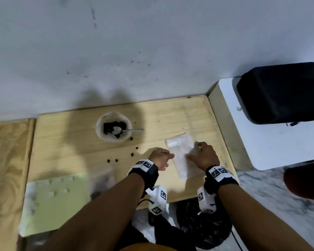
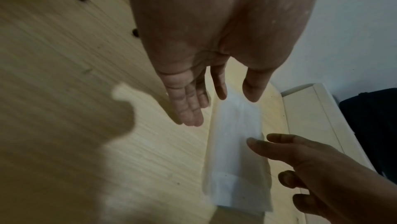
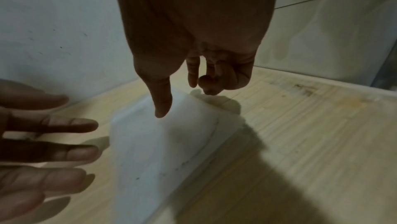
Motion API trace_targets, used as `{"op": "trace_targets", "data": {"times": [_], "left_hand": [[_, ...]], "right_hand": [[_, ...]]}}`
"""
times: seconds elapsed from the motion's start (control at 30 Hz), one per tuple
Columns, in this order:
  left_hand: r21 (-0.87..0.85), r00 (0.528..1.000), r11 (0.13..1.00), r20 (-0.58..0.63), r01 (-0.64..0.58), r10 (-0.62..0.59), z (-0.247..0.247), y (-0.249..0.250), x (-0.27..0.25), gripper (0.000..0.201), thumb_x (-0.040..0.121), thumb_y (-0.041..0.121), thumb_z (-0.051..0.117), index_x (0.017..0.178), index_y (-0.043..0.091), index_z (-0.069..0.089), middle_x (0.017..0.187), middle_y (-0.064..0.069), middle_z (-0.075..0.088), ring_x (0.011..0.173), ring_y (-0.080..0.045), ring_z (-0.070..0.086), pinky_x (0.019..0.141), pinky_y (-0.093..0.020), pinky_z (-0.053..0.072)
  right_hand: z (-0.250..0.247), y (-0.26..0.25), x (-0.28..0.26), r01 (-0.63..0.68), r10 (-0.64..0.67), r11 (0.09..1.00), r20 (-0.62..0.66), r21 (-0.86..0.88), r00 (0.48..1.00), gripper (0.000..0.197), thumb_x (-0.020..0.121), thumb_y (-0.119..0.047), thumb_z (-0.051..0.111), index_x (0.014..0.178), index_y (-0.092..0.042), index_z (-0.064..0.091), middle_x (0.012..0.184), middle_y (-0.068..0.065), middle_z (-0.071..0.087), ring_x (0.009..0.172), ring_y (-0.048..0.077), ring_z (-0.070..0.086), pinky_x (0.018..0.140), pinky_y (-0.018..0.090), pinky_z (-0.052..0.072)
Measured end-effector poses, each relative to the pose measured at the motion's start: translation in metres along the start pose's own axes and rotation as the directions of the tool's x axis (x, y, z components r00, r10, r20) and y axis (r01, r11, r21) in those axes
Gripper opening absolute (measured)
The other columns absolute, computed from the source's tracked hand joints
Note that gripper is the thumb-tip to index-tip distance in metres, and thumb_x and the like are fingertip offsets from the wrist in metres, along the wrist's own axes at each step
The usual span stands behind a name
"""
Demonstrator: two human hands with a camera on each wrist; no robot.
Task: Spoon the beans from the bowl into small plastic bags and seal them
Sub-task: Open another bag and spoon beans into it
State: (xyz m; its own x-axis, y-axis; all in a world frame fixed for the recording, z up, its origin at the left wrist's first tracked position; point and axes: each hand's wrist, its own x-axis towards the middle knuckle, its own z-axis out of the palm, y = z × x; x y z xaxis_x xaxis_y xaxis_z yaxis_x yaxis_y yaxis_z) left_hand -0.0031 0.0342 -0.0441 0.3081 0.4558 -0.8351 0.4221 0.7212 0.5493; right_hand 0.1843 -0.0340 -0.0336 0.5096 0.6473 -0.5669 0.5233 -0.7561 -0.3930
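A white bowl (image 1: 100, 127) of dark beans (image 1: 114, 125) stands at the back of the wooden table (image 1: 71, 151), with a metal spoon (image 1: 132, 130) resting in it. To its right lies a flat stack of small plastic bags (image 1: 181, 156) (image 2: 234, 151) (image 3: 154, 151). My left hand (image 1: 168, 160) (image 2: 214, 105) hovers at the stack's left edge with straight fingers, holding nothing. My right hand (image 1: 194, 151) (image 3: 178, 98) has its thumb on the top bag and its fingers curled at the right edge, pinching it.
Loose beans (image 1: 132, 154) lie scattered between the bowl and my left wrist. A pale green sheet (image 1: 56, 201) covers the near left of the table. A black bag (image 1: 283, 93) sits on a white surface (image 1: 272, 147) to the right. A wall runs close behind.
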Motion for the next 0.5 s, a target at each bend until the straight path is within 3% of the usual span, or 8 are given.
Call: {"op": "trace_targets", "data": {"times": [0.07, 0.17, 0.23, 0.3, 0.37, 0.43, 0.5], "left_hand": [[-0.012, 1.000, 1.000, -0.012, 0.018, -0.018, 0.013, 0.004, 0.008, 0.025, 0.083, 0.020, 0.072, 0.103, 0.018, 0.057, 0.074, -0.002, 0.050, 0.055, -0.018, 0.042, 0.052, -0.024, 0.036], [-0.035, 0.999, 0.999, -0.039, 0.024, -0.025, 0.023, 0.010, 0.020, 0.021, 0.082, 0.018, 0.073, 0.098, 0.019, 0.060, 0.082, -0.002, 0.051, 0.057, -0.016, 0.041, 0.054, -0.021, 0.033], [-0.030, 0.998, 0.999, -0.057, 0.018, -0.020, 0.025, 0.012, 0.024, 0.017, 0.081, 0.016, 0.073, 0.095, 0.017, 0.064, 0.086, -0.004, 0.055, 0.060, -0.017, 0.047, 0.056, -0.021, 0.035], [-0.027, 0.998, 1.000, -0.064, 0.016, -0.018, 0.025, 0.012, 0.027, 0.013, 0.078, 0.017, 0.074, 0.085, 0.020, 0.064, 0.091, -0.013, 0.061, 0.069, -0.027, 0.060, 0.061, -0.023, 0.037], [-0.004, 0.997, 1.000, -0.075, 0.012, -0.012, 0.024, 0.011, 0.028, 0.013, 0.077, 0.019, 0.074, 0.080, 0.023, 0.062, 0.092, -0.012, 0.062, 0.072, -0.029, 0.060, 0.064, -0.026, 0.037], [-0.004, 0.997, 1.000, -0.081, 0.002, -0.002, 0.024, 0.010, 0.028, 0.013, 0.080, 0.018, 0.073, 0.080, 0.023, 0.061, 0.090, -0.006, 0.058, 0.063, -0.021, 0.050, 0.061, -0.024, 0.036], [-0.003, 0.996, 1.000, -0.085, -0.007, 0.007, 0.023, 0.009, 0.029, 0.013, 0.082, 0.016, 0.072, 0.081, 0.023, 0.060, 0.087, -0.005, 0.058, 0.061, -0.019, 0.048, 0.059, -0.023, 0.037]], "right_hand": [[0.000, 0.005, 0.008, 0.007, -0.004, 0.999, 0.043, -0.050, 0.999, 0.080, 0.070, -0.050, 0.082, 0.137, -0.023, 0.047, 0.131, 0.004, 0.056, 0.119, 0.028, 0.057, 0.095, 0.041, 0.051], [-0.003, 0.010, 0.016, 0.003, -0.001, 0.999, 0.061, -0.032, 0.998, 0.062, 0.072, -0.042, 0.083, 0.124, -0.025, 0.053, 0.116, -0.002, 0.060, 0.111, 0.026, 0.059, 0.088, 0.036, 0.050], [-0.005, 0.013, 0.019, 0.005, -0.007, 0.999, 0.042, 0.043, 0.999, 0.044, 0.072, -0.033, 0.084, 0.107, -0.026, 0.058, 0.104, -0.005, 0.063, 0.103, 0.024, 0.061, 0.082, 0.033, 0.050], [-0.008, 0.017, 0.021, 0.011, -0.012, 0.992, 0.008, 0.123, 1.000, 0.030, 0.071, -0.025, 0.085, 0.090, -0.025, 0.061, 0.092, -0.005, 0.066, 0.096, 0.023, 0.064, 0.078, 0.030, 0.050], [-0.009, 0.022, 0.023, 0.012, -0.011, 0.984, -0.011, 0.176, 1.000, 0.024, 0.070, -0.023, 0.086, 0.080, -0.024, 0.064, 0.088, -0.003, 0.070, 0.092, 0.023, 0.066, 0.077, 0.029, 0.050], [-0.010, 0.026, 0.025, 0.021, -0.017, 0.974, -0.021, 0.227, 1.000, 0.021, 0.071, -0.023, 0.087, 0.080, -0.023, 0.068, 0.090, -0.002, 0.072, 0.093, 0.022, 0.067, 0.083, 0.030, 0.053], [-0.012, 0.030, 0.024, 0.036, -0.027, 0.965, -0.036, 0.260, 0.999, 0.020, 0.074, -0.023, 0.086, 0.091, -0.021, 0.075, 0.097, -0.003, 0.073, 0.098, 0.020, 0.066, 0.091, 0.028, 0.051]]}}
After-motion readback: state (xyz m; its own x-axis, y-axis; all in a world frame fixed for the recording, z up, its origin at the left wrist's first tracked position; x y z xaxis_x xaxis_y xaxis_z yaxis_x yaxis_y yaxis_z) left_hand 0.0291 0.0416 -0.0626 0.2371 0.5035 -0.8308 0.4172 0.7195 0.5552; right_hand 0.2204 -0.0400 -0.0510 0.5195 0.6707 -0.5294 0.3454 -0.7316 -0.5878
